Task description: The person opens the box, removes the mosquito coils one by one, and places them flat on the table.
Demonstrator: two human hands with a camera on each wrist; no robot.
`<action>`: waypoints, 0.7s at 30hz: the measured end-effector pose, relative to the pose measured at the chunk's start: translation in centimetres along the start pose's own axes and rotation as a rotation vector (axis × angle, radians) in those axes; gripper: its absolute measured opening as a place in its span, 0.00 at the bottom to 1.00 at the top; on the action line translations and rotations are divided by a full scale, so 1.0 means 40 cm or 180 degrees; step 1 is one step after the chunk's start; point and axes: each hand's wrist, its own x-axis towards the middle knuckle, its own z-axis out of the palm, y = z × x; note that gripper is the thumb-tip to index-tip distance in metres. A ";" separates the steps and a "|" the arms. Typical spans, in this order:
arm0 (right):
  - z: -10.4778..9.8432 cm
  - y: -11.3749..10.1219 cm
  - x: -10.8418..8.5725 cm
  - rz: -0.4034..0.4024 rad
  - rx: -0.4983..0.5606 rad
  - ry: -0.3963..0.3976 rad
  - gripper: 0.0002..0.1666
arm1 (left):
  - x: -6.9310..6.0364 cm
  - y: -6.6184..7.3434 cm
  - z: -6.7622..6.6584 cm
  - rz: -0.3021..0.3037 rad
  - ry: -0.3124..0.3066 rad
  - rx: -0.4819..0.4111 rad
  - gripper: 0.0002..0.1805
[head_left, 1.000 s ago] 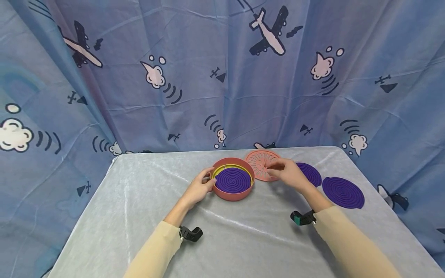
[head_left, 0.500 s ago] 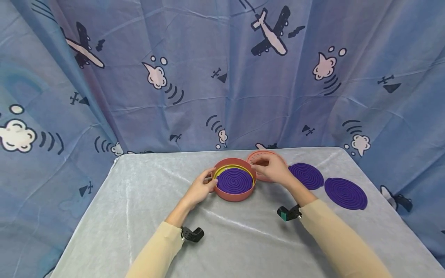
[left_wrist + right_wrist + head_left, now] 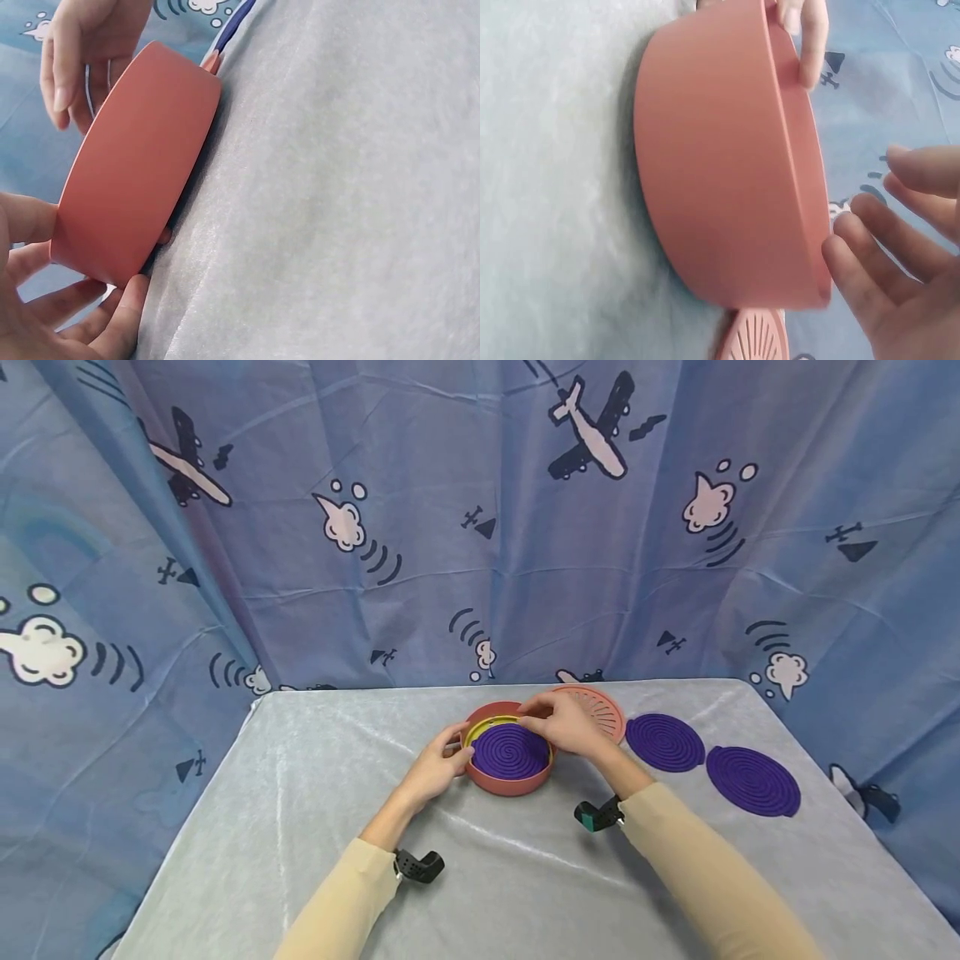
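Observation:
A round coral mosquito coil holder (image 3: 510, 787) stands on the table, with a yellow ring (image 3: 486, 724) inside it. On top of that lies a purple spiral mosquito coil (image 3: 510, 752). My left hand (image 3: 435, 766) grips the holder's left side, thumb at the rim and other fingers low against the outer wall (image 3: 142, 150). Over the holder's back right rim hovers my right hand (image 3: 562, 722), fingers loosely bent. In the right wrist view that hand (image 3: 900, 262) shows nothing between its thumb and fingers.
A slotted coral lid (image 3: 606, 714) lies just right of the holder, partly behind my right hand. Two more purple coils (image 3: 665, 743) lie flat farther right. A white cloth covers the table (image 3: 360, 718), and a blue printed curtain (image 3: 420, 527) hangs behind it.
My right hand has moved left, from above the slotted lid to over the holder's right rim, uncovering the nearer loose coil. The left hand keeps its grip on the holder.

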 end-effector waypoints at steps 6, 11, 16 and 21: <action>0.033 -0.003 0.022 -0.0025 -0.0019 -0.0040 0.15 | -0.001 0.005 0.004 -0.0029 -0.0009 -0.0015 0.28; 0.057 -0.002 0.040 0.0065 -0.0141 -0.0137 0.18 | -0.001 0.008 0.003 -0.0010 -0.0015 -0.0064 0.29; 0.072 -0.001 0.052 0.0044 -0.0178 -0.0229 0.20 | -0.001 0.007 0.001 -0.0016 -0.0014 -0.0032 0.28; 0.084 -0.003 0.061 0.0089 -0.0255 -0.0304 0.21 | -0.002 0.008 0.001 0.0013 0.0009 0.0019 0.28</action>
